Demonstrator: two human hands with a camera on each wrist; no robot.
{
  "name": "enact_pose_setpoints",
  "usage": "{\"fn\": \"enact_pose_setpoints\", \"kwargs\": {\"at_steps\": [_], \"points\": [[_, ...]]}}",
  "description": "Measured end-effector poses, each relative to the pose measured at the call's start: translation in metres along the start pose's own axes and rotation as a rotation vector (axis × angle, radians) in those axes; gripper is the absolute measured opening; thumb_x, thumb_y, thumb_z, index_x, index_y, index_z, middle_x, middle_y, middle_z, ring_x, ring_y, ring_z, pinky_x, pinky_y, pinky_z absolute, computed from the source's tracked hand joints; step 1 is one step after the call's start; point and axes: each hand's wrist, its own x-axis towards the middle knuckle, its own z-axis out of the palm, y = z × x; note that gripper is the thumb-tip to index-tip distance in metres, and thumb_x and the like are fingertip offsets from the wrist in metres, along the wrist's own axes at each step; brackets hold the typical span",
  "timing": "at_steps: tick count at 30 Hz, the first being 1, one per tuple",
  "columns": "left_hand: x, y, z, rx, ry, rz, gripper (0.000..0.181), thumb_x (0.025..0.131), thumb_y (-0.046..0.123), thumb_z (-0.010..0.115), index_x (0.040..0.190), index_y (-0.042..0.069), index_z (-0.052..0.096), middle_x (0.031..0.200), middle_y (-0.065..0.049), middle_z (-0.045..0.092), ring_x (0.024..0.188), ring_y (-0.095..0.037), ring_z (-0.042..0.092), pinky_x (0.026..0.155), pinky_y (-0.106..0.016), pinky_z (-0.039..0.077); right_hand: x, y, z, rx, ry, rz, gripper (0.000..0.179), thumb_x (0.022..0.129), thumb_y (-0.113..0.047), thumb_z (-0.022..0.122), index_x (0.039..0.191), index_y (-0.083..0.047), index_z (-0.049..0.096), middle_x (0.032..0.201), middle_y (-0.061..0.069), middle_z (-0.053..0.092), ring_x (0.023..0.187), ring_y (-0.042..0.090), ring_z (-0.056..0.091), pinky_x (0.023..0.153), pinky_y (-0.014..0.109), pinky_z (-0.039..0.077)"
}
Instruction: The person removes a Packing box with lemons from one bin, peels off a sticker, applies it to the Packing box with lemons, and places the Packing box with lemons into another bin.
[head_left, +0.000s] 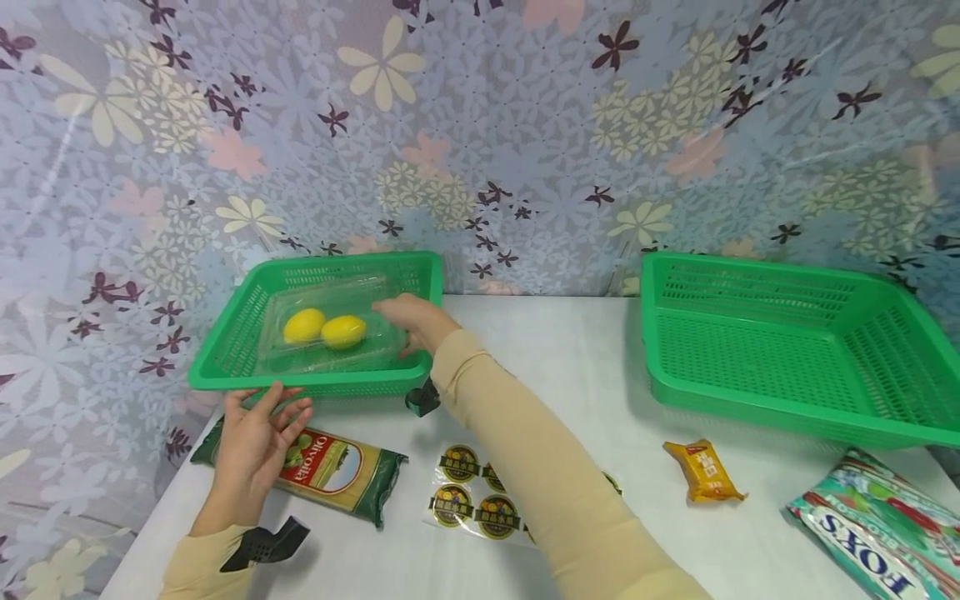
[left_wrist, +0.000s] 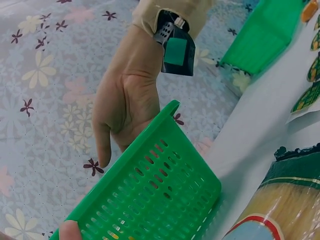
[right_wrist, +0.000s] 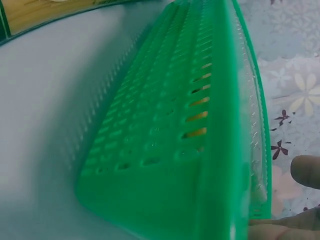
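Note:
Two yellow lemons point(head_left: 343, 332) lie in a clear plastic box point(head_left: 378, 287) inside the left green basket point(head_left: 315, 388). My right hand point(head_left: 416, 321) reaches over the basket's right end, its fingertips at the box's right side. In the right wrist view, its thumb point(right_wrist: 307, 171) and fingers point(right_wrist: 285, 230) are spread apart past the basket rim. My left hand point(head_left: 255, 437) is palm up at the basket's front rim, fingers loosely bent, with one fingertip point(left_wrist: 70, 231) against the rim. Under that hand lies a green and red pack of spaghetti point(head_left: 337, 471).
A second green basket point(head_left: 750, 350) stands at the right. In front of it are a small orange packet point(head_left: 705, 472) and a FOX'S bag point(head_left: 885, 525). A sheet of round stickers point(head_left: 472, 492) lies mid-table, partly under my right forearm. A flowered curtain point(head_left: 525, 150) hangs behind the table.

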Motion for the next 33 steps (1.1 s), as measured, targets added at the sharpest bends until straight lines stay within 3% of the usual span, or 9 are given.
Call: {"fn": "enact_pose_setpoints", "kwargs": {"at_steps": [5, 9, 14, 18, 20, 23, 24, 27, 33], "points": [[0.0, -0.002, 0.0, -0.023, 0.005, 0.014, 0.028, 0.111, 0.026, 0.054, 0.12, 0.024, 0.027, 0.098, 0.002, 0.068, 0.074, -0.011, 0.074, 0.074, -0.021, 0.064, -0.001, 0.002, 0.007, -0.014, 0.037, 0.01, 0.07, 0.114, -0.032, 0.053, 0.171, -0.007, 0.02, 0.171, 0.025, 0.032, 0.127, 0.039, 0.058, 0.114, 0.047, 0.055], [-0.001, -0.003, 0.001, -0.034, 0.003, 0.014, 0.029, 0.111, 0.025, 0.054, 0.121, 0.024, 0.027, 0.098, 0.002, 0.068, 0.073, -0.01, 0.073, 0.072, -0.02, 0.063, -0.002, 0.006, 0.009, -0.002, 0.049, 0.0, 0.082, 0.109, -0.027, 0.064, 0.173, -0.01, 0.016, 0.168, 0.019, 0.034, 0.086, 0.021, 0.047, 0.101, 0.039, 0.06], [-0.001, -0.002, 0.001, -0.058, 0.007, 0.029, 0.029, 0.111, 0.023, 0.055, 0.121, 0.024, 0.028, 0.097, 0.001, 0.069, 0.07, -0.01, 0.07, 0.068, -0.019, 0.061, -0.001, 0.01, 0.011, 0.004, 0.007, -0.043, 0.098, 0.103, -0.022, 0.074, 0.173, -0.009, 0.007, 0.173, 0.018, 0.027, 0.069, 0.015, 0.04, 0.085, 0.031, 0.059], [0.0, -0.003, 0.001, -0.073, 0.0, 0.017, 0.031, 0.111, 0.023, 0.055, 0.121, 0.024, 0.027, 0.098, 0.001, 0.068, 0.07, -0.01, 0.069, 0.068, -0.018, 0.061, 0.006, 0.015, 0.013, 0.075, 0.0, -0.071, 0.095, 0.104, -0.02, 0.072, 0.174, -0.012, 0.008, 0.118, 0.013, 0.057, 0.056, 0.012, 0.034, 0.084, 0.031, 0.06], [0.0, -0.003, 0.001, -0.072, 0.005, 0.011, 0.031, 0.111, 0.023, 0.055, 0.121, 0.024, 0.026, 0.097, 0.001, 0.069, 0.069, -0.01, 0.069, 0.067, -0.018, 0.061, 0.009, 0.017, 0.014, 0.121, -0.006, -0.089, 0.091, 0.106, -0.019, 0.068, 0.174, -0.014, 0.008, 0.089, 0.005, 0.046, 0.051, 0.01, 0.029, 0.091, 0.034, 0.061], [-0.001, -0.003, 0.001, -0.071, 0.023, 0.011, 0.03, 0.111, 0.023, 0.055, 0.121, 0.024, 0.027, 0.096, 0.001, 0.069, 0.068, -0.01, 0.068, 0.066, -0.018, 0.06, 0.014, 0.02, 0.017, 0.182, -0.002, -0.121, 0.086, 0.108, -0.018, 0.064, 0.174, -0.017, 0.009, 0.099, 0.005, 0.057, 0.048, 0.008, 0.025, 0.098, 0.038, 0.062], [-0.001, -0.003, 0.001, -0.073, 0.029, 0.012, 0.029, 0.111, 0.022, 0.055, 0.121, 0.024, 0.028, 0.096, 0.001, 0.069, 0.068, -0.01, 0.068, 0.066, -0.018, 0.06, 0.015, 0.021, 0.018, 0.193, 0.0, -0.131, 0.085, 0.108, -0.018, 0.063, 0.174, -0.017, 0.009, 0.117, 0.009, 0.062, 0.048, 0.008, 0.027, 0.098, 0.037, 0.062], [-0.001, -0.004, 0.002, -0.074, 0.039, 0.019, 0.028, 0.111, 0.022, 0.056, 0.12, 0.024, 0.03, 0.095, 0.001, 0.069, 0.069, -0.01, 0.068, 0.066, -0.018, 0.06, 0.017, 0.024, 0.019, 0.214, 0.02, -0.159, 0.083, 0.109, -0.017, 0.061, 0.174, -0.017, 0.01, 0.169, 0.015, 0.038, 0.052, 0.008, 0.032, 0.092, 0.035, 0.063], [0.0, -0.006, 0.004, -0.067, 0.039, 0.04, 0.027, 0.111, 0.023, 0.056, 0.12, 0.024, 0.03, 0.097, 0.001, 0.068, 0.07, -0.01, 0.067, 0.067, -0.018, 0.06, 0.017, 0.027, 0.019, 0.252, 0.044, -0.212, 0.081, 0.109, -0.016, 0.059, 0.174, -0.017, 0.009, 0.175, 0.02, 0.026, 0.053, 0.009, 0.032, 0.103, 0.041, 0.062]]}}
